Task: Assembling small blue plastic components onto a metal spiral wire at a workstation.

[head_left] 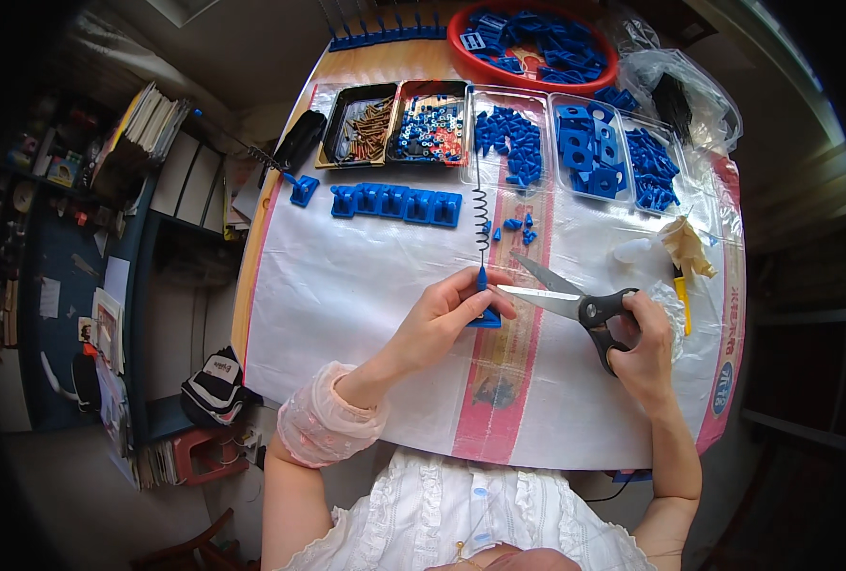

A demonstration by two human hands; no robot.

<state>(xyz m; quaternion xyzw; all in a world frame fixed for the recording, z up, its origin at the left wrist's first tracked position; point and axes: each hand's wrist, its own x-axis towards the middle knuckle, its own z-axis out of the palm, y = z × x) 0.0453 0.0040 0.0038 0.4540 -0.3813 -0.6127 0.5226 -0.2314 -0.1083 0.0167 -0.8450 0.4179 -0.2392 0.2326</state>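
Note:
My left hand [434,322] is closed around a small blue plastic stand [486,323], mostly hidden by the fingers. A dark coiled wire [481,217] rises from the blue cone at its top. In my right hand [646,344] are scissors [591,311] with black handles, their blades spread apart. The lower blade points at my left fingertips, close beside the blue cone; whether it touches cannot be made out. Several loose blue cones [513,226] lie just beyond the blades. A row of blue stands [396,204] sits further left, near a single stand with a coiled wire [303,189].
Along the back stand a black tray of screws [334,160], a tray of small nuts and blue bits [404,157], and clear boxes of blue parts [556,188]. Behind them is a red basin [453,43]. A yellow-handled tool [682,303] and crumpled plastic lie at right.

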